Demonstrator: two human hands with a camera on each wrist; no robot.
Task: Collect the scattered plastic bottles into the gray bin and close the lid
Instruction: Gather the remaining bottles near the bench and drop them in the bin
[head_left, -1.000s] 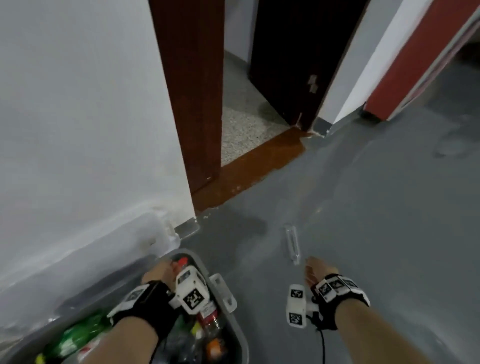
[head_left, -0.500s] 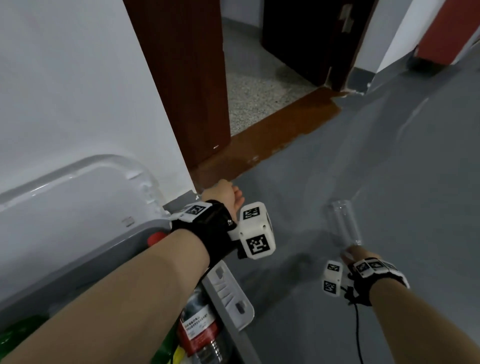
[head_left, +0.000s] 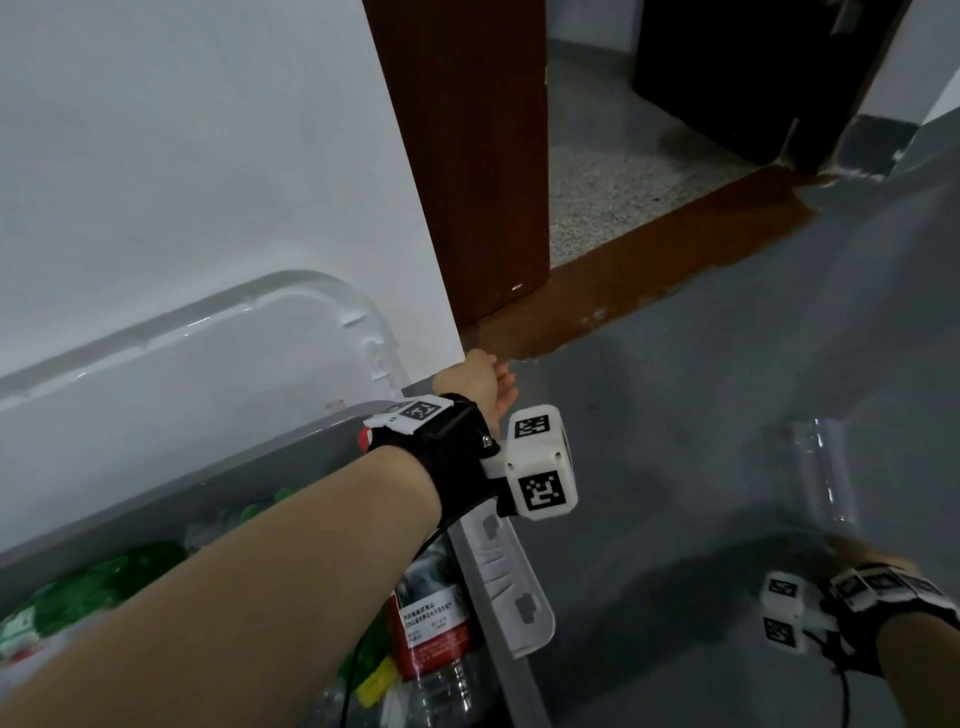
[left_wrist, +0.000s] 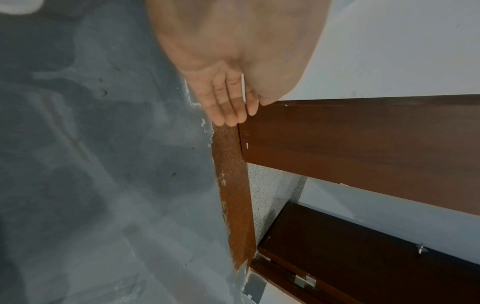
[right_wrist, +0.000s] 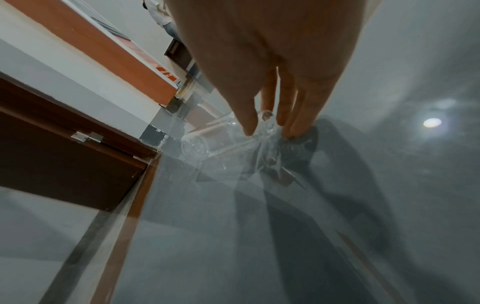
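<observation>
A clear, label-less plastic bottle (head_left: 826, 478) is in my right hand (head_left: 854, 556), low at the right over the grey floor. In the right wrist view my thumb and fingers (right_wrist: 293, 123) pinch the neck of that bottle (right_wrist: 207, 142). The open gray bin (head_left: 322, 431) stands at the lower left and holds green bottles (head_left: 104, 582) and a red-labelled bottle (head_left: 436, 639). Its translucent lid (head_left: 208, 364) leans against the white wall behind it. My left arm crosses over the bin. My left hand (head_left: 480, 382) is beyond its far corner, fingers (left_wrist: 228, 111) straight and holding nothing.
A white latch (head_left: 509, 577) hangs on the bin's right end. Just past my left hand stand a brown door frame (head_left: 467, 156) and a brown threshold strip (head_left: 649, 270), with a speckled floor and a dark open door (head_left: 753, 78) beyond. Grey floor (head_left: 701, 415) spreads to the right.
My left hand has come up out of the bin and reached towards the wall corner. My right hand has taken the clear bottle by its neck. The view has moved closer to the bin.
</observation>
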